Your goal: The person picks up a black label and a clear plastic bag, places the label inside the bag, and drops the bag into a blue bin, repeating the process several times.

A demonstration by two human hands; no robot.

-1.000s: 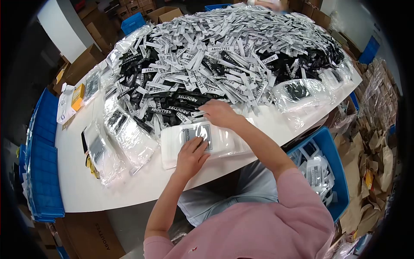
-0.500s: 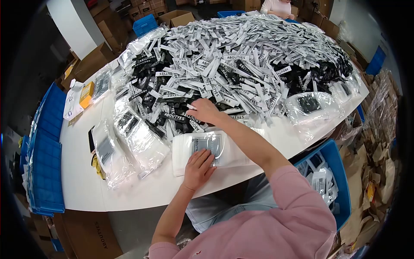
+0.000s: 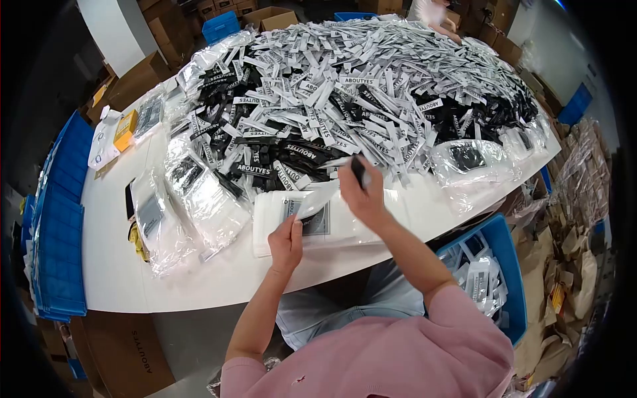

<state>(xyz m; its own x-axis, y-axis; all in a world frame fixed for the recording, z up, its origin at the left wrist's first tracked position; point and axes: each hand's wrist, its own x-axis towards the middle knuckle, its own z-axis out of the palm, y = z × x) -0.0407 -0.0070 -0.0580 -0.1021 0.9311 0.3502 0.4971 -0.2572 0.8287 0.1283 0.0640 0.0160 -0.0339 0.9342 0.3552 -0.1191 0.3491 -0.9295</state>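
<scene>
My left hand [image 3: 286, 244] pinches the near edge of a translucent plastic bag [image 3: 317, 201], which is lifted at a slant above the stack. My right hand [image 3: 363, 192] is closed around a small black packet [image 3: 358, 171], its fingers close to the bag's raised far end. Underneath lies a stack of clear bags [image 3: 378, 222], the top one bearing a grey printed label [image 3: 318, 222]. Just beyond the hands rises a large heap of narrow black and white packets [image 3: 358, 81] marked ABOUTYES.
More bundles of plastic bags lie on the white table [image 3: 126, 265], left [image 3: 162, 222] and right [image 3: 474, 166]. A blue bin [image 3: 514, 278] with filled bags stands at my right. Blue bins [image 3: 60, 225] line the left. Across the table, another person [image 3: 431, 12] is partly visible.
My right hand has drawn back from the heap with a black packet. My left hand has gone from lying flat on the stack to pinching a raised bag.
</scene>
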